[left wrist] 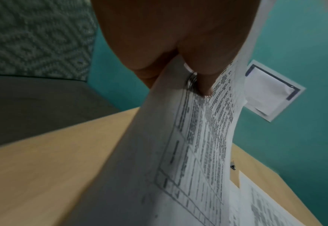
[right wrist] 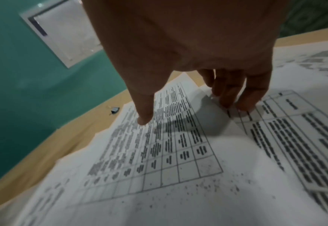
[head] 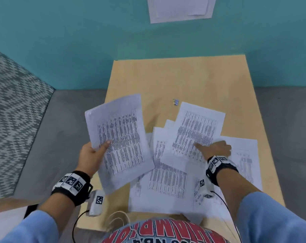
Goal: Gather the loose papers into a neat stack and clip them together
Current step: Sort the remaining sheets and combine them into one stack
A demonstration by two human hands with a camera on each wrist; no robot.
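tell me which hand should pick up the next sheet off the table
Right, probably. The right hand already rests its fingertips on the top sheet of the spread on the table. The left hand is busy gripping the gathered papers.

a teal wall stands behind a light wooden table. a white framed sheet hangs on that wall above the table. grey floor lies on both sides, and a patterned grey-green fabric surface sits at the left.
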